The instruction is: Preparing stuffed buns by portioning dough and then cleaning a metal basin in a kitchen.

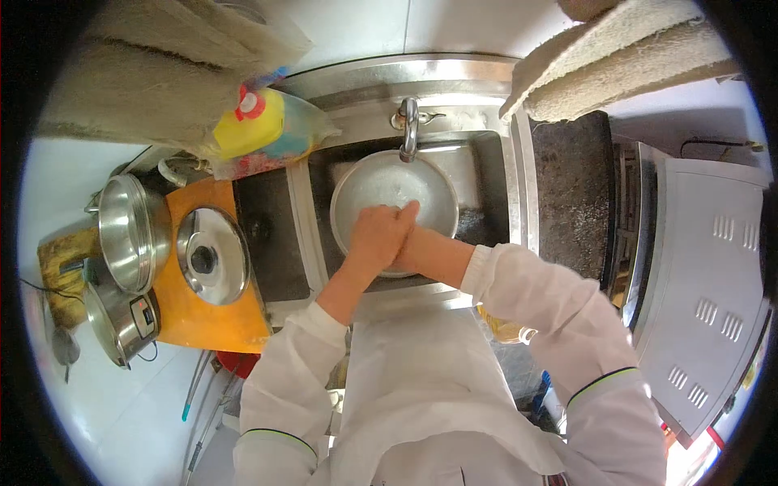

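Over a round metal basin (430, 182), my two hands are pressed together. My left hand (378, 234) lies across my right hand (411, 244) and wraps around it. Most of the right hand's fingers are hidden beneath the left. The basin sits in the right bowl of a stainless steel sink (480, 164), below a chrome faucet (409, 127). Whether water runs from the spout cannot be made out. White sleeves (523, 285) cover both forearms down to the wrists.
Left of the sink, an orange board (206, 325) carries a glass lid (213, 282) beside steel pots (124, 231) and an electric cooker (115, 322). Towels (608, 67) hang above both sides. A bagged yellow bottle (255, 124) stands behind; a grey metal cabinet (705, 261) stands right.
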Action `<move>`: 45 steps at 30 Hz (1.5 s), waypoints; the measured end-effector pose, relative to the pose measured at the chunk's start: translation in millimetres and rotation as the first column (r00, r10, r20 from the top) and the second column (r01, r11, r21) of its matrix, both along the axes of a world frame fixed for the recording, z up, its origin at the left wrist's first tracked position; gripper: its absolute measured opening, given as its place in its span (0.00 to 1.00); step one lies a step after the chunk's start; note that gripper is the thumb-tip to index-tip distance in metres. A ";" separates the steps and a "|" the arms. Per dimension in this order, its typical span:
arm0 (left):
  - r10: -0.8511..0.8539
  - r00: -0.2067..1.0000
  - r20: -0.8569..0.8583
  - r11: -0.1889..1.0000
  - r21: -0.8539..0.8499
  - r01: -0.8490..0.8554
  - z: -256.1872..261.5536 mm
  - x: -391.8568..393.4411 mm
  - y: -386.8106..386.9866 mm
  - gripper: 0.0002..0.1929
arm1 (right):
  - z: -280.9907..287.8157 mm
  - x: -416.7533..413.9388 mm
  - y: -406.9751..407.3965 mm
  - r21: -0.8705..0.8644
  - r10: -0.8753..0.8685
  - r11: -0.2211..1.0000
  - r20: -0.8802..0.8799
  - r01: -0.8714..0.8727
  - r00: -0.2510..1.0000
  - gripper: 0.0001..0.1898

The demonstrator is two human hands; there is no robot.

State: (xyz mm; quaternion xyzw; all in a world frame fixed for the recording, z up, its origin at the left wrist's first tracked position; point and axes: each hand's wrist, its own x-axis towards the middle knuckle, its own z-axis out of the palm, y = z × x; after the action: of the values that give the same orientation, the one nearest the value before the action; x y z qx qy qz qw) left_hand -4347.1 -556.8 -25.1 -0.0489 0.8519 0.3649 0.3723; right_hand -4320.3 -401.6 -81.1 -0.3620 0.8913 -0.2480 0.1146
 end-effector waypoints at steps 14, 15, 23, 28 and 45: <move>-0.081 0.320 -0.944 0.979 -0.014 0.205 100.9 26.6 -7.3 0.13 | 119.2 -10.9 -58.8 -0.411 -0.189 0.840 0.388 0.353 0.902 0.09; -0.047 0.295 -0.954 0.979 0.014 0.201 103.4 24.2 -13.1 0.15 | 125.0 -13.9 -64.6 -0.430 -0.197 0.816 0.422 0.386 0.885 0.09; 0.620 0.777 -0.109 0.521 0.798 -0.304 83.7 48.9 -45.0 0.22 | 172.6 -18.6 -55.6 -0.604 -0.349 0.751 -0.019 0.267 0.937 0.13; 0.512 0.609 -0.605 0.836 0.514 -0.193 134.6 64.8 -0.9 0.13 | 179.0 -9.1 -58.5 -0.612 -0.433 0.702 0.039 0.364 0.901 0.14; 0.657 0.703 -0.272 0.499 0.856 -0.135 185.9 63.7 -33.9 0.20 | 244.2 13.6 -60.2 -0.208 -0.182 0.975 -0.575 0.073 0.798 0.30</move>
State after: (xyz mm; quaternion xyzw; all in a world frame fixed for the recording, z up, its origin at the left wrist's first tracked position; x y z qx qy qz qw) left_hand -4283.4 -590.7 160.8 0.0243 0.6319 0.7744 -0.0193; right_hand -4306.7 -461.8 163.1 -0.3688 0.8795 -0.2078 -0.2173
